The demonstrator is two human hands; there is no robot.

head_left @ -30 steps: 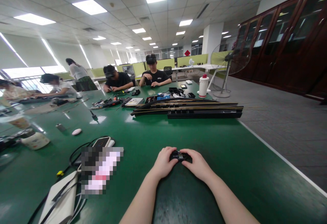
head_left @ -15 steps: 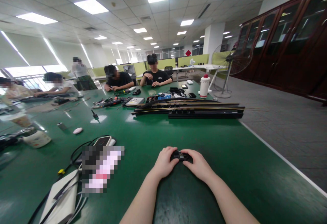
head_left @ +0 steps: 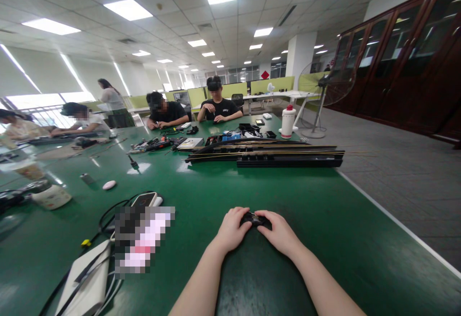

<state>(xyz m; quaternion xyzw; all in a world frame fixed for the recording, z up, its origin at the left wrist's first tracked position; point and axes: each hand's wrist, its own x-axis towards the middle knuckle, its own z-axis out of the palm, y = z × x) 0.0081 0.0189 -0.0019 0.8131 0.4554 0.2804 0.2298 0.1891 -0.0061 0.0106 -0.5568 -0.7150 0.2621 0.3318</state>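
A small black part (head_left: 255, 219) with a shiny metallic middle is held low over or on the green table (head_left: 288, 196); its exact kind is not clear. My left hand (head_left: 234, 227) grips its left end, thumb near me and fingers on the far side. On the right end, my right hand (head_left: 277, 228) is closed the same way. Both hands cover the part's ends, so only its middle shows. Beyond my hands lie long black strips (head_left: 288, 161) with thin brass-coloured rods (head_left: 259, 151) along them.
To my left are a blurred-out phone-like shape (head_left: 144, 239), a white power bank (head_left: 84, 277) with cables, and a pale oval object (head_left: 109, 185). A white bottle with a red cap (head_left: 287, 123) stands at the back right. Several people (head_left: 216, 102) sit across the table.
Both hands stay in place around the black part, which seems slightly tilted compared with before. In the background, a standing person's head has turned.
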